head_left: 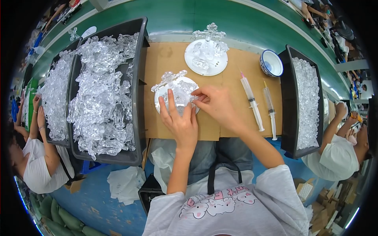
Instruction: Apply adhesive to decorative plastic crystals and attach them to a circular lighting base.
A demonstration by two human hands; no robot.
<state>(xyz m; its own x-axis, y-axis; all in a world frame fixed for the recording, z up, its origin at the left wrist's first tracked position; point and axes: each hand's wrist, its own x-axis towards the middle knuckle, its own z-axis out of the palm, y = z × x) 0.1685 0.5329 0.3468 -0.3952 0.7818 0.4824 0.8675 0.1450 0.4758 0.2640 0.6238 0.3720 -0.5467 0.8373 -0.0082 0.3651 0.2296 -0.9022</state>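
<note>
Head view: I see bare brown tabletop (232, 74) only in a narrow strip between the dark bin (138, 90) at left and two syringes (252, 103) at right. My left hand (179, 120) steadies the clear ornament (175, 88) at frame center; my right hand (214, 103) pinches its right edge.

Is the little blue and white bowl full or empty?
Empty. The bowl shows only its bare white inside, standing upright on the cardboard.
</note>
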